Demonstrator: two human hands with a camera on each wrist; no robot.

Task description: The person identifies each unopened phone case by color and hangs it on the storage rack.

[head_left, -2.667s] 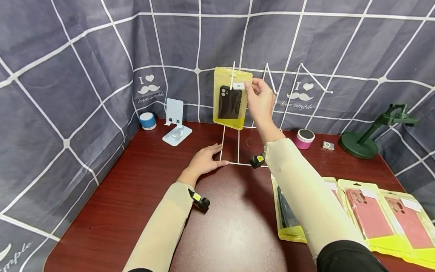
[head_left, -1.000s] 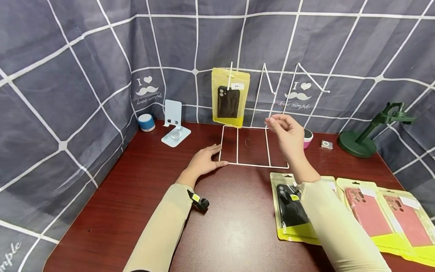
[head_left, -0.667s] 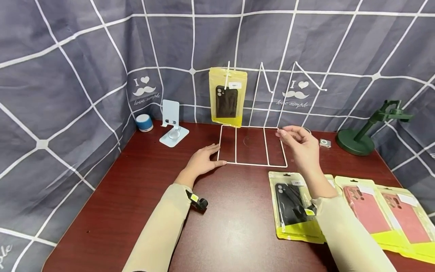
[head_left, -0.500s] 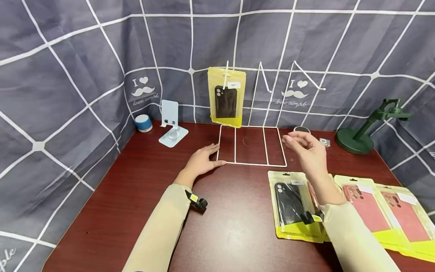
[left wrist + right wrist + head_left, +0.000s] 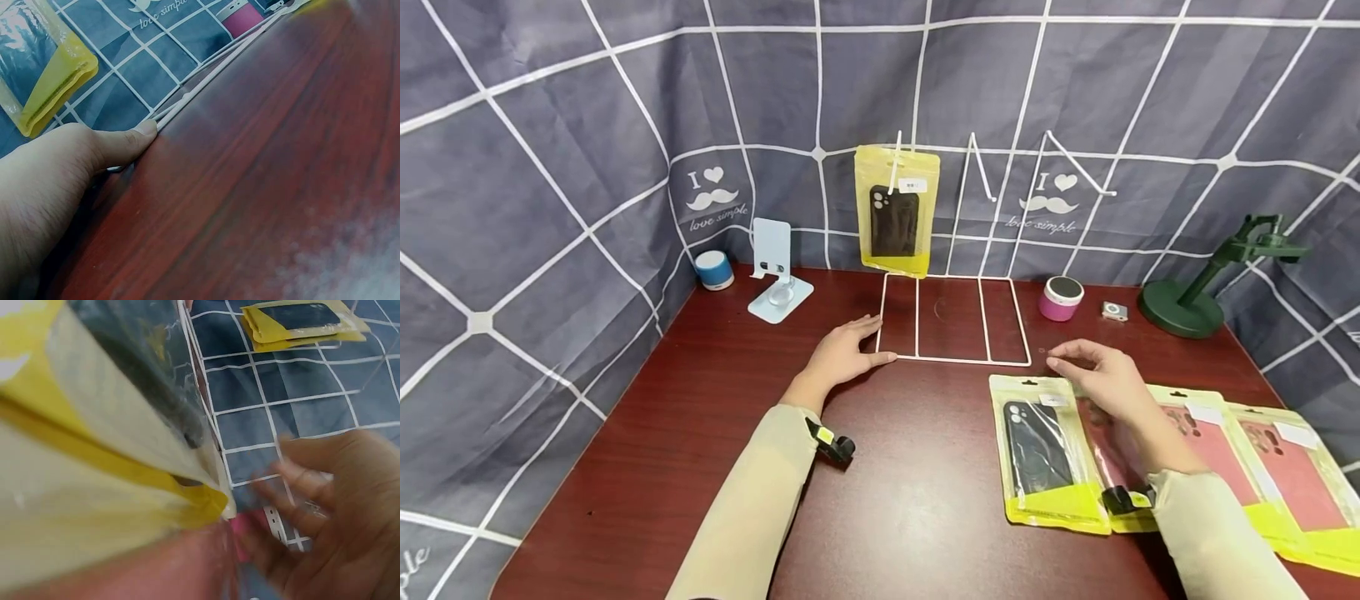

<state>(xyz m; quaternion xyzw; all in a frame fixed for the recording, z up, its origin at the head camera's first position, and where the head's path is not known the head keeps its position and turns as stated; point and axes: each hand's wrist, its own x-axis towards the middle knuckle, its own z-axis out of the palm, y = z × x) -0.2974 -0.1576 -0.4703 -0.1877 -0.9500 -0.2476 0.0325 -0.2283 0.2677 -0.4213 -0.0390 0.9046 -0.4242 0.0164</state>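
My left hand [image 5: 841,357] rests at the front left corner of a white wire display rack [image 5: 955,360], thumb on its front wire and fingers by its left side wire. In the left wrist view the thumb lies along that wire. On the rack's left hook hangs a yellow-edged clear pouch [image 5: 895,218] with a black phone case inside. My right hand [image 5: 1108,382], holding nothing, hovers with loosely bent fingers over the top edges of the pouches at right. A pouched black phone case [image 5: 1037,450] lies leftmost, beside several pouched red phone cases [image 5: 1292,475], one partly hidden by the hand.
A light blue phone stand [image 5: 772,267] and a blue speaker [image 5: 713,269] stand at back left. Behind my right hand are a pink speaker [image 5: 1060,300], a small silver player [image 5: 1114,311] and a green stand [image 5: 1183,308]. Two more hooks [image 5: 1078,167] jut from the rack.
My right hand has let go of the hanging pouch and moved right and down to above the pouches on the table. The left hand has stayed at the rack's corner.
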